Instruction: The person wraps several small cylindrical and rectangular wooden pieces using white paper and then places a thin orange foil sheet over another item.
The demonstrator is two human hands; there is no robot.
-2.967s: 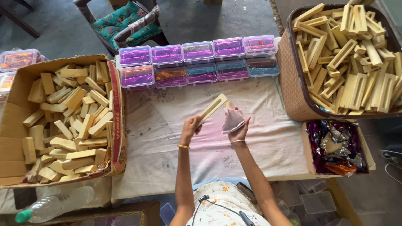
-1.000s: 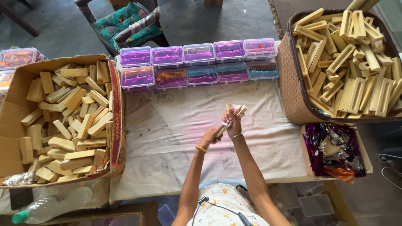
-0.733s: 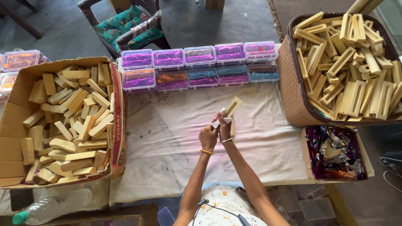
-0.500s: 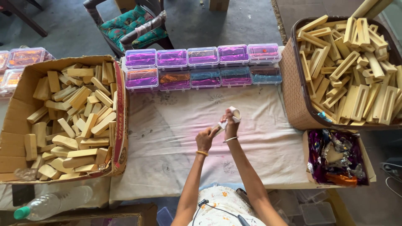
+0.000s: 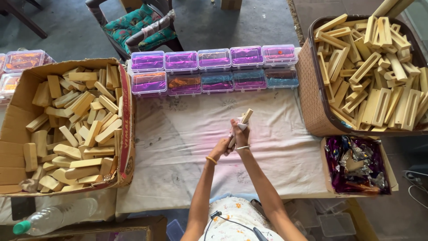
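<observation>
Over the middle of the white cloth-covered table (image 5: 187,147), both my hands hold one pale wooden block (image 5: 245,117). My left hand (image 5: 221,146) grips its lower end. My right hand (image 5: 240,131) is closed around its middle together with a small white cloth or paper (image 5: 241,126). The block tilts up and to the right, its top end sticking out above my fingers.
A cardboard box (image 5: 125,120) full of pale wooden blocks sits at the left. A woven basket (image 5: 312,102) of slotted wooden pieces stands at the right, with a small box of shiny wrappers (image 5: 354,163) below it. Two rows of clear plastic cases (image 5: 214,69) line the far edge. A plastic bottle (image 5: 53,218) lies at the lower left.
Three seconds ago the block was held out long and the cloth was apart from it. Now my hands are closer together, the cloth pressed on the block, and the block stands steeper.
</observation>
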